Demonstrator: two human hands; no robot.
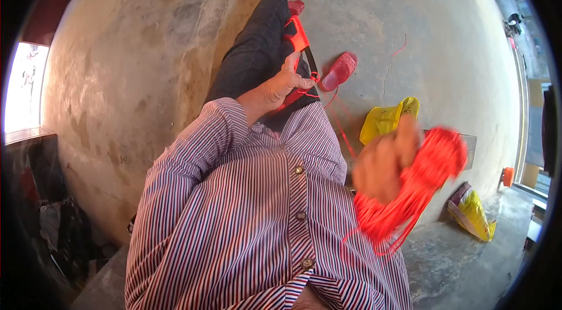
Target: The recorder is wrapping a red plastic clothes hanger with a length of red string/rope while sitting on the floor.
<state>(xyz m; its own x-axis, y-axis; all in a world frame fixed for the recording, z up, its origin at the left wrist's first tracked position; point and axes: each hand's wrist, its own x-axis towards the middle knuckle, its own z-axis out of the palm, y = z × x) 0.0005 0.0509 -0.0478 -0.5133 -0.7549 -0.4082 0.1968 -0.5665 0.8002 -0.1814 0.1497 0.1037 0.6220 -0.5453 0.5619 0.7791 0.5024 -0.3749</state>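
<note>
My left hand (280,88) is closed around a flat red plastic frame (300,36) with a black crosspiece, resting over my dark trousers. Its thumb presses near a small loop of red cord at the frame's edge. From there a thin strand of red cord (346,137) runs down to the right. My right hand (383,163), smeared by motion, grips a thick bundle of red cord (418,184) out to the right of my striped shirt. Loose loops hang from the bundle. The frame's lower part is partly hidden by my left hand.
A pink-red slipper (339,71) lies on the concrete floor (158,46), with another (296,7) beside my leg. A yellow bag (386,120) lies behind my right hand; a yellow-and-purple packet (473,211) rests farther right. A cord scrap (400,45) lies beyond.
</note>
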